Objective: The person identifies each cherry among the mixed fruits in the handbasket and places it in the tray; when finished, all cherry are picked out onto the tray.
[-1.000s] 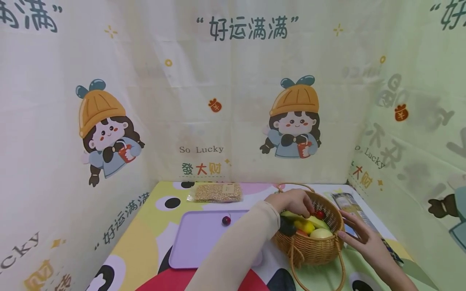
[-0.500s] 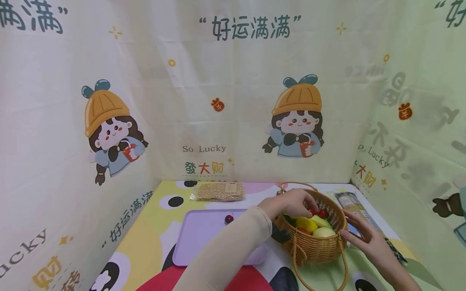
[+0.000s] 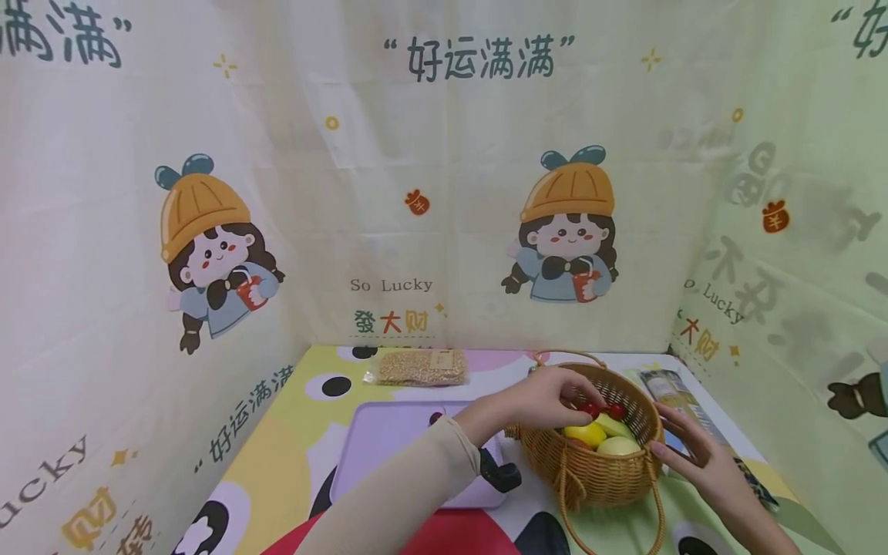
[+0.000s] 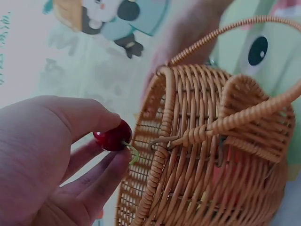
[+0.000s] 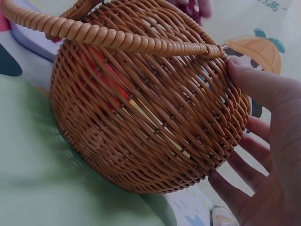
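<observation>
My left hand (image 3: pixel 544 397) pinches a red cherry (image 4: pixel 113 137) by thumb and fingertips; its green stem shows in the left wrist view. This hand is just above the left rim of a wicker basket (image 3: pixel 610 484). Inside lie another red cherry (image 3: pixel 616 410), a yellow fruit (image 3: pixel 584 436), a banana-like fruit (image 3: pixel 613 426) and a pale round fruit (image 3: pixel 618 446); the lower contents are hidden. My right hand (image 3: pixel 704 462) rests against the basket's right side, thumb near the rim, fingers (image 5: pixel 257 149) extended and spread along the outer wall.
A purple tray (image 3: pixel 385 439) lies left of the basket, with a dark cherry (image 3: pixel 435 418) on it, partly behind my left forearm. A bag of grains (image 3: pixel 419 367) lies at the back. A printed packet (image 3: pixel 669 389) lies behind my right hand. The basket's handles stick out front and back.
My left hand has drawn back leftward from inside the basket to its rim, now with a red cherry between its fingers. My right hand has stayed at the basket's side.
</observation>
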Tool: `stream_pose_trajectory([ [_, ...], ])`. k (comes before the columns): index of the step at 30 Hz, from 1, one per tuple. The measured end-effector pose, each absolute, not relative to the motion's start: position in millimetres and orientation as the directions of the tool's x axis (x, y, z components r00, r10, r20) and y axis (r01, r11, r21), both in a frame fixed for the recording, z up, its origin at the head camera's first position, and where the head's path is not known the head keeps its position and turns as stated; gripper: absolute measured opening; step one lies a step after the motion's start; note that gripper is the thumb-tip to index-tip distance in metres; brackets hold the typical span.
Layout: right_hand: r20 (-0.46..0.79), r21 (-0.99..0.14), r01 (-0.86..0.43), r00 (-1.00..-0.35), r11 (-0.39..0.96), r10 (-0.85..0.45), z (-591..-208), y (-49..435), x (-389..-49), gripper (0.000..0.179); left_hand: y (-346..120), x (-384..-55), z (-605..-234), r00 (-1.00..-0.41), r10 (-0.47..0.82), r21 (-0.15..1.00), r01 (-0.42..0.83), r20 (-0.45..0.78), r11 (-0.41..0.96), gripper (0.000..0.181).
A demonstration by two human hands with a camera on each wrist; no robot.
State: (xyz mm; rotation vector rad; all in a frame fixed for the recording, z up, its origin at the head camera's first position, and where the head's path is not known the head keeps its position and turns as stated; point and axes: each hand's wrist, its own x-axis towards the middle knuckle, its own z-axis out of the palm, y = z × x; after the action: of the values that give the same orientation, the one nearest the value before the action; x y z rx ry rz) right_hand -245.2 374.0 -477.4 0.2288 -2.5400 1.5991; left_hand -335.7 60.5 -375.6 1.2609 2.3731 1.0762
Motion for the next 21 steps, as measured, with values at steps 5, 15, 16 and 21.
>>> stream_pose_trajectory([
  [5,0.159,-0.888,-0.166,-0.986,0.429,-0.052,-480,375,-246,0.069,41,-326,-380,-0.593,0.78,0.758,0.598,0.201,0.259,0.027],
  [15,0.138,-0.897,-0.14,-0.99,0.42,-0.034,-482,376,-240,0.069,-2,-310,-392,-0.662,0.699,0.807,0.551,0.269,0.211,0.027],
  [16,0.139,-0.896,-0.14,-0.99,0.421,-0.033,-482,375,-240,0.069,-8,-309,-393,-0.673,0.689,0.817,0.538,0.268,0.207,0.027],
  [21,0.144,-0.882,-0.143,-0.989,0.449,-0.03,-479,372,-239,0.069,-37,-308,-404,-0.75,0.609,0.85,0.475,0.257,0.227,0.025],
])
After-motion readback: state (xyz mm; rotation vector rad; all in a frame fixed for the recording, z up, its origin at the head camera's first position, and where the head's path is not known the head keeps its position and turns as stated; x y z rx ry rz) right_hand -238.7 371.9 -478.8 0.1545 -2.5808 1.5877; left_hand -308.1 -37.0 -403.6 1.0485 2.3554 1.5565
